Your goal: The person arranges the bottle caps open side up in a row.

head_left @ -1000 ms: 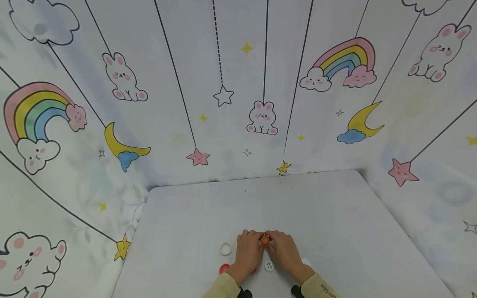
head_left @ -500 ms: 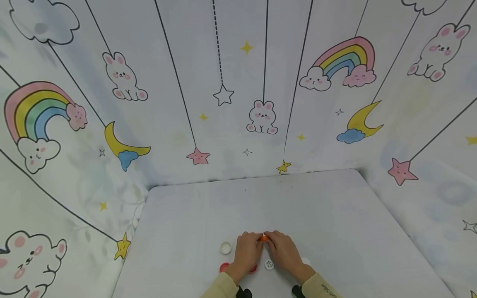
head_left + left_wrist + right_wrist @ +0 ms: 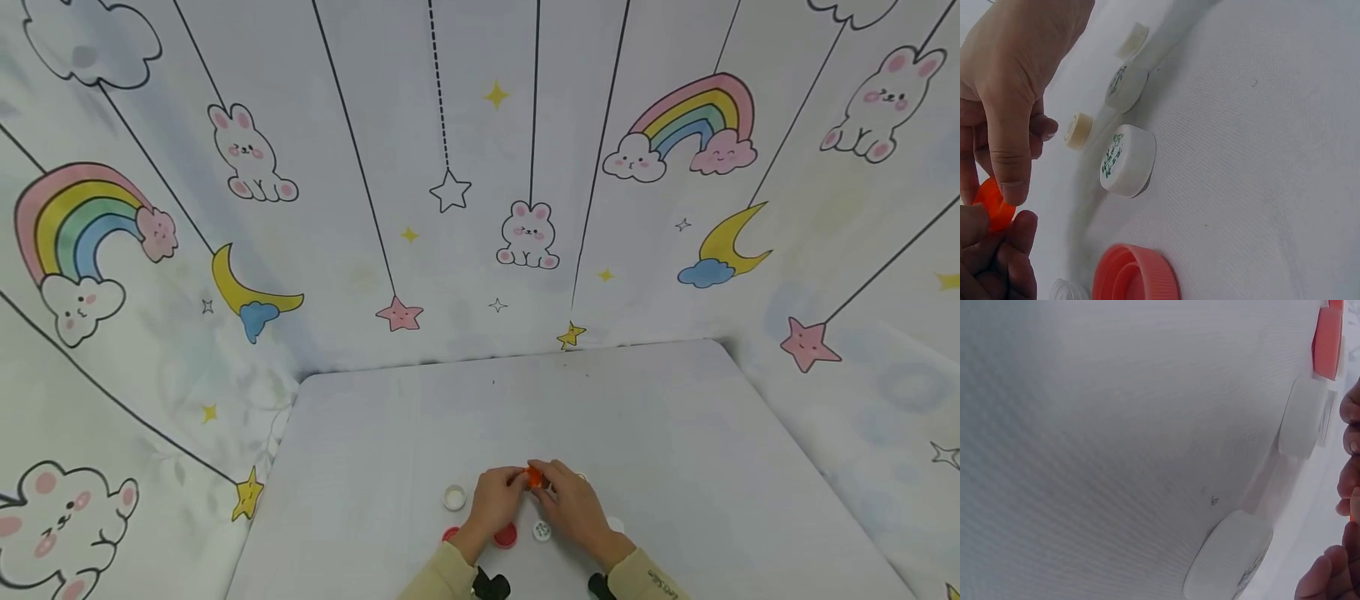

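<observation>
We see the left hand and the right hand together pinch an orange cap over the table, beyond a red cap and a printed white cap.

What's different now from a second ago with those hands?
The orange cap turned, so its patterned face no longer shows in the head view. The left hand swung its wrist slightly left, uncovering more of the red cap. Both that hand and the right hand still hold the orange cap. The white cap beside the red one stayed put.
</observation>
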Motion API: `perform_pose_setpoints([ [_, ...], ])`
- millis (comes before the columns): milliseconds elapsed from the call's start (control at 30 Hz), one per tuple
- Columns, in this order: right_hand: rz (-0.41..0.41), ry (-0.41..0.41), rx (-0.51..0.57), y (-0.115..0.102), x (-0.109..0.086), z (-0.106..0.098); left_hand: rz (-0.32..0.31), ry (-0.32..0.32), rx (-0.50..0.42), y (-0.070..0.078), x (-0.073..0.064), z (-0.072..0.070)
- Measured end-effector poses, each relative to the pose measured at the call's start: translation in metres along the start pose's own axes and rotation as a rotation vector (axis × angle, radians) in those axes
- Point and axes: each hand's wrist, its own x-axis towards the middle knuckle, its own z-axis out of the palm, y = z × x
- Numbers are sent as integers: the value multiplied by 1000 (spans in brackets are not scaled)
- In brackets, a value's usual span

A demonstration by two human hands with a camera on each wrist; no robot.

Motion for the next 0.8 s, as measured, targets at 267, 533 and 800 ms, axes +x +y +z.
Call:
perform_pose_setpoints([
  [267, 79, -91, 23, -1, 2, 0, 45, -18, -30, -1, -1, -1],
  [533, 119, -128, 36, -1, 1, -1, 62, -34, 13, -2, -1, -2],
  [800, 123, -138, 55, 3, 1, -1, 112, -55, 117, -3, 2, -4],
])
